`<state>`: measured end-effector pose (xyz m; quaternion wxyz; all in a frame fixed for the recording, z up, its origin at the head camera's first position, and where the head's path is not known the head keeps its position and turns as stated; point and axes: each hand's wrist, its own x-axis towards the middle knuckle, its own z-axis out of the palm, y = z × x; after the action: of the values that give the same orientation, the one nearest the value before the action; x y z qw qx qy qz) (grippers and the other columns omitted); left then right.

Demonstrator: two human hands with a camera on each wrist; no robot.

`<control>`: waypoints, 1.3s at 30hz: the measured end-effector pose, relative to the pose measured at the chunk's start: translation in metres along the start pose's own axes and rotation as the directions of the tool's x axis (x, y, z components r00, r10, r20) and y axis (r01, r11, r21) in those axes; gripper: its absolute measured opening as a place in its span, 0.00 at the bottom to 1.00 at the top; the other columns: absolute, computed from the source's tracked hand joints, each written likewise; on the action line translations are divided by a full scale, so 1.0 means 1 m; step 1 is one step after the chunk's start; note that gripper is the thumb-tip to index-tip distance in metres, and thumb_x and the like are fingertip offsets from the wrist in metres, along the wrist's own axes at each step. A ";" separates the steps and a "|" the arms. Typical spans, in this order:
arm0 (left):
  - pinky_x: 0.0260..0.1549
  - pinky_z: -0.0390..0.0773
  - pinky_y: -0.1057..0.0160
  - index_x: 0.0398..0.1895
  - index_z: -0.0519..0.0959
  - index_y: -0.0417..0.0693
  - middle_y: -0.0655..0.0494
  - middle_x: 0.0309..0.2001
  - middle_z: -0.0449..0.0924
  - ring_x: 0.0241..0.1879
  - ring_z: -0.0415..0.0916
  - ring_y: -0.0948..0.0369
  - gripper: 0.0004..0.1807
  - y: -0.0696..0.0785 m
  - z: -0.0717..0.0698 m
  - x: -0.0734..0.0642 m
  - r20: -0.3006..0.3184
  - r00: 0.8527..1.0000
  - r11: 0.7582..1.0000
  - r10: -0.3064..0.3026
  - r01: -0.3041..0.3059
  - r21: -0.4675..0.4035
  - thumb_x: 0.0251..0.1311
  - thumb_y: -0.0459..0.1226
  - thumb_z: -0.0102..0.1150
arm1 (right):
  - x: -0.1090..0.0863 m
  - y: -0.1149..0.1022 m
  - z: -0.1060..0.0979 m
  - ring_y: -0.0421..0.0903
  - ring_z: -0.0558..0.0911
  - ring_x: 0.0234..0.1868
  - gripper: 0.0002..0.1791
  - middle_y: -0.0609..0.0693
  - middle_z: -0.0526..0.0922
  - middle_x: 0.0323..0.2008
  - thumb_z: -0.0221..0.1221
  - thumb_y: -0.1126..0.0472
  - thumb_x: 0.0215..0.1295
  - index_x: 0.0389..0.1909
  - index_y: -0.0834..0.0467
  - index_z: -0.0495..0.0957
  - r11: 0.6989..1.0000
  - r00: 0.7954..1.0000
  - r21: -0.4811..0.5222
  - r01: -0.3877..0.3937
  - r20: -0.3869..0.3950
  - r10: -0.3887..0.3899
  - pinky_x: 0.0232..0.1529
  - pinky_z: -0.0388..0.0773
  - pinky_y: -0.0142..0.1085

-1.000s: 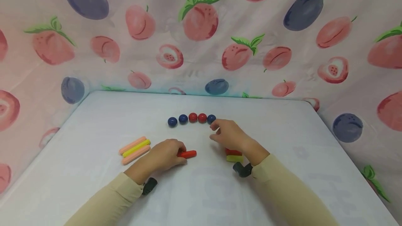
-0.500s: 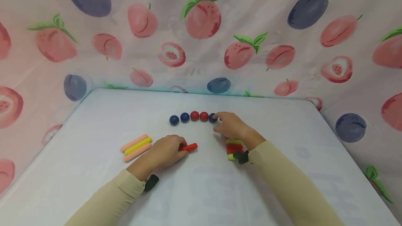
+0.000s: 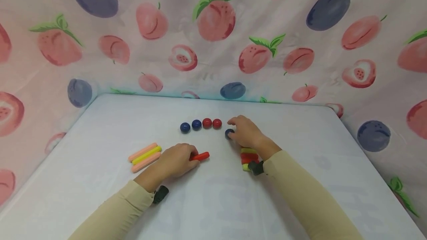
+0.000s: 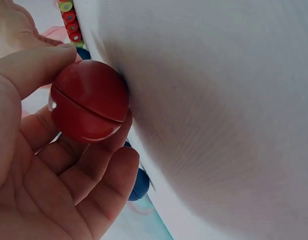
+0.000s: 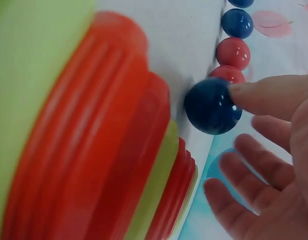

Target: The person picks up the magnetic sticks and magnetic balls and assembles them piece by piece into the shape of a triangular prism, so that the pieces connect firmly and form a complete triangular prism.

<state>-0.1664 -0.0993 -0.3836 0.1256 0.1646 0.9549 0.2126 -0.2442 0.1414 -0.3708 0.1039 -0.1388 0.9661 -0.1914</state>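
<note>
My left hand pinches a short red stick between thumb and fingers, low over the white table. In the left wrist view this red stick shows end-on, with a seam across its rounded end. My right hand has its thumb against a blue ball, also seen as a blue ball in the right wrist view; the other fingers stand away from it, loosely spread. Two red balls and two blue balls lie in a row to the left of that hand.
A side-by-side group of red and yellow ribbed sticks lies under my right wrist, partly hidden by it. Two peach sticks and a yellow stick lie left of my left hand. A fruit-print cloth hangs behind the table's far edge.
My right hand reached the blue ball at the row's right end, and the ball has come nearer, away from the red balls. My left hand keeps its hold on the red stick.
</note>
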 end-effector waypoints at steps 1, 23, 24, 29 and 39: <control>0.36 0.75 0.61 0.45 0.84 0.46 0.59 0.30 0.75 0.32 0.72 0.59 0.13 0.000 0.000 0.000 -0.002 1.000 1.000 0.002 -0.002 0.000 0.62 0.43 0.68 | -0.001 0.000 0.000 0.55 0.71 0.65 0.26 0.58 0.72 0.63 0.62 0.58 0.69 0.66 0.58 0.73 1.000 1.000 0.009 -0.008 0.016 0.007 0.63 0.71 0.49; 0.37 0.76 0.60 0.46 0.84 0.46 0.59 0.31 0.76 0.32 0.72 0.60 0.14 -0.003 0.000 0.000 -0.013 1.000 1.000 0.000 0.000 0.008 0.62 0.43 0.68 | -0.028 -0.023 0.018 0.49 0.75 0.57 0.22 0.51 0.80 0.54 0.67 0.58 0.64 0.59 0.56 0.78 0.997 0.992 0.064 0.045 0.114 -0.053 0.55 0.78 0.44; 0.37 0.76 0.60 0.46 0.84 0.46 0.59 0.31 0.76 0.32 0.72 0.60 0.13 -0.003 -0.001 0.000 -0.013 1.000 1.000 -0.001 0.001 0.006 0.62 0.43 0.68 | -0.030 -0.024 0.019 0.49 0.76 0.57 0.22 0.51 0.80 0.53 0.67 0.58 0.64 0.59 0.56 0.78 0.996 0.992 0.077 0.055 0.112 -0.063 0.55 0.78 0.43; 0.35 0.75 0.60 0.45 0.84 0.46 0.59 0.30 0.75 0.31 0.72 0.60 0.12 -0.002 0.000 0.000 -0.011 1.000 1.000 0.003 -0.003 0.009 0.62 0.43 0.67 | -0.035 -0.029 0.024 0.48 0.78 0.53 0.21 0.50 0.82 0.50 0.67 0.60 0.65 0.57 0.58 0.79 0.986 0.988 0.124 0.115 0.092 -0.127 0.53 0.79 0.40; 0.33 0.74 0.61 0.42 0.84 0.46 0.60 0.28 0.75 0.29 0.71 0.60 0.11 -0.002 0.001 -0.001 -0.020 0.999 1.000 0.030 -0.030 0.005 0.62 0.42 0.68 | -0.039 -0.039 0.029 0.48 0.79 0.53 0.21 0.50 0.82 0.50 0.67 0.59 0.65 0.57 0.57 0.78 0.976 0.984 0.170 0.139 0.087 -0.156 0.54 0.79 0.41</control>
<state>-0.1657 -0.1011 -0.3851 0.1124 0.1771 0.9541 0.2138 -0.1915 0.1086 -0.3755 0.1487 -0.2106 0.9278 -0.2697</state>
